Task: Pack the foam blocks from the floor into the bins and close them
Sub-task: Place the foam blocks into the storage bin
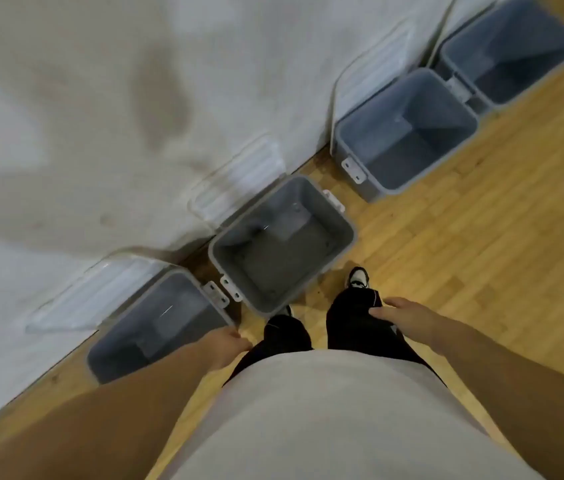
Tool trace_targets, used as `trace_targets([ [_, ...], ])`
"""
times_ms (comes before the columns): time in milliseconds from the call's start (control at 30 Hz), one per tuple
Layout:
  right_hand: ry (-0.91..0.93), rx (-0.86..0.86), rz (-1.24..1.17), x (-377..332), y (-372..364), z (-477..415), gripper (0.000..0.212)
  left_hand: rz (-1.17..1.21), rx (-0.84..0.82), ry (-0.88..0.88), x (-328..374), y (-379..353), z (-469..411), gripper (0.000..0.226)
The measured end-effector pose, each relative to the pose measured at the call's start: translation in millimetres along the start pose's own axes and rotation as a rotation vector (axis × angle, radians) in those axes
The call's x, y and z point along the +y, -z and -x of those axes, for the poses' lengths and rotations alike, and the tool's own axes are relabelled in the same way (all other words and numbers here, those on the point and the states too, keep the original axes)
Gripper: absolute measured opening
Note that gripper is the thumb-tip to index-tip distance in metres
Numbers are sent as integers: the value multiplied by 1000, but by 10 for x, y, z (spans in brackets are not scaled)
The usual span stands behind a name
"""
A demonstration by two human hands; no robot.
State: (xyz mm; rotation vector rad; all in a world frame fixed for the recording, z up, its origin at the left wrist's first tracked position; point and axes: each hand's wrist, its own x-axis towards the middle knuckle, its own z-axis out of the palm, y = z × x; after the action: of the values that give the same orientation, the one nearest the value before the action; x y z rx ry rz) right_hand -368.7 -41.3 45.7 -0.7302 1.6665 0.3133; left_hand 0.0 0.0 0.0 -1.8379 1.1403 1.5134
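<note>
Four open grey plastic bins (273, 258) line the white wall (100, 98), eight to one o'clock; four clear lids (239, 178) lean behind. Right hand (402, 315) relaxed, empty; left hand (230, 344), grip cannot be told.

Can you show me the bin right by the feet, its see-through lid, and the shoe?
middle bin (334, 237), head view, on its right inner wall.
clear lid (239, 174), head view, on its ribbed middle.
shoe (357, 277), head view, on its white toe.

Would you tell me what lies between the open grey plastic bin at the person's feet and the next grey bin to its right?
In the head view, only bare wooden floor separates the grey plastic bin from the next grey bin.
</note>
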Motion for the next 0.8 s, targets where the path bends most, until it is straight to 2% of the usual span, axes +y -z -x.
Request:
trace_targets([
  [200, -152, 24, -228, 1122, -484, 408, 60, -320, -51, -18, 344, -59, -28, 41],
  [300, -203, 17, -394, 1773, -768, 578, 54, -436, -60, -102, 826, -241, -60, 25],
  [433, -255, 42, -687, 2562, -1094, 773, 48, -650, -110, -193, 1669, -755, 32, 22],
  [533, -321, 74, -879, 3176, -1309, 845, 65, -767, -145, -282, 2329, -1296, 231, 16],
  [567, -337, 85, -935, 3393, -1376, 856, 64, -802, -168, -307, 2531, -1498, 312, 15],
  [633, -343, 77, -1064, 3798, -1404, 913, 49, -850, -205, -337, 2908, -1927, 475, 18],
  [700, -348, 80, -1191, 4150, -1336, 1033, 40, -871, -197, -360, 3215, -2344, 523, 34],
  [800, -410, 123, -1349, 4669, -1213, 1166, 64, -924, -174, -410, 3615, -2890, 614, 42],
])
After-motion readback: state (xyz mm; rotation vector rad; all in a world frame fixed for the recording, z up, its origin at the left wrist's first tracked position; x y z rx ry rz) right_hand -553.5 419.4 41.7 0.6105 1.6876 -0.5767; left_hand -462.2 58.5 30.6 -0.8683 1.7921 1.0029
